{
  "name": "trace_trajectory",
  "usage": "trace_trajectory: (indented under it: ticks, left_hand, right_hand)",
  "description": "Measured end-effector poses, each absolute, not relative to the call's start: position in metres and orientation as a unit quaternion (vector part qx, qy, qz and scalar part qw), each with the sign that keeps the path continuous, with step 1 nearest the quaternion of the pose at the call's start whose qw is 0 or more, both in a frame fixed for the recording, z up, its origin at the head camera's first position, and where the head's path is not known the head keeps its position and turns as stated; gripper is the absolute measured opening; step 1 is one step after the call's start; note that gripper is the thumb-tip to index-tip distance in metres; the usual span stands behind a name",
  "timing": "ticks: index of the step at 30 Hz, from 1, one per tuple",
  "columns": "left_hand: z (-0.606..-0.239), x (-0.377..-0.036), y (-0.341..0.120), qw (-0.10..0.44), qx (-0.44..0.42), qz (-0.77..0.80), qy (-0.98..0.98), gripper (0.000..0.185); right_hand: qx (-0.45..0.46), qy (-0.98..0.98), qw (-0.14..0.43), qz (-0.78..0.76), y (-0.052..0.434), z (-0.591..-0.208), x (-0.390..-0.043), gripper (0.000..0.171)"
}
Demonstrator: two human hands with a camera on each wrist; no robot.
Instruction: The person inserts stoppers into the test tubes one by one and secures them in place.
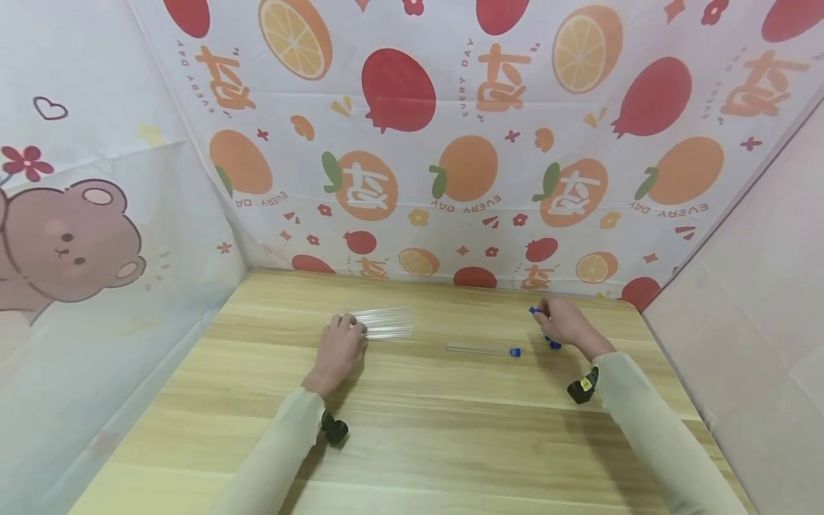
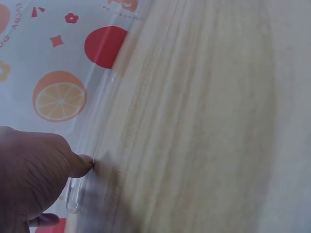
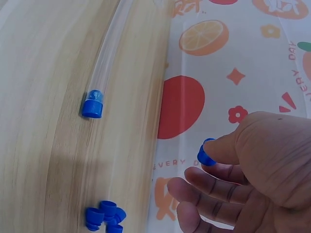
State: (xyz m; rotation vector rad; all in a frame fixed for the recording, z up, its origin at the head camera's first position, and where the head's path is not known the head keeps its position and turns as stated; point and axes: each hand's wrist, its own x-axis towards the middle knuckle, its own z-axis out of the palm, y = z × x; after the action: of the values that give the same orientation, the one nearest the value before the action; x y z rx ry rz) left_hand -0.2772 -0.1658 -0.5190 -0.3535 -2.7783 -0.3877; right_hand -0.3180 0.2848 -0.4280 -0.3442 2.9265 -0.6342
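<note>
Several clear test tubes (image 1: 389, 323) lie side by side on the left half of the wooden table. At their left ends is my left hand (image 1: 337, 350); in the left wrist view its thumb (image 2: 80, 165) and a finger grip a clear tube (image 2: 99, 104). My right hand (image 1: 565, 323) pinches a small blue cap (image 3: 206, 153) between thumb and forefinger, the other fingers loosely bent. Below it a few loose blue caps (image 3: 108, 211) sit in a cluster on the table. Between the hands lies one tube (image 1: 479, 350) with a blue cap (image 3: 92, 108) on its right end.
The wooden table (image 1: 412, 429) meets a fruit-printed cloth (image 1: 399, 214) at its back edge. A bear-printed cloth (image 1: 71, 236) hangs on the left, and a pale wall (image 1: 759, 322) stands on the right. A dark camera sits on each wrist.
</note>
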Motion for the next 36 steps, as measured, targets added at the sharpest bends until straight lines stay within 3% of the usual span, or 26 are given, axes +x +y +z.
trace_trajectory:
  ticks: [6,27,36]
  left_hand:
    - [-0.520,-0.275,-0.164,0.154,-0.134,-0.118,-0.972,0.007]
    - [-0.522,-0.272,-0.160,0.101,-0.111,-0.122,-0.981,0.017]
    - [-0.522,-0.271,-0.156,0.106,-0.110,-0.121,-0.981,0.009]
  right_hand:
    - [-0.110,0.969,0.065,-0.209,0.280,-0.426,-0.316,0.018]
    - [-0.131,0.967,0.051,-0.213,0.275,-0.426,-0.314,0.018]
    - [-0.128,0.967,0.053,-0.214,0.273,-0.425,-0.315,0.018]
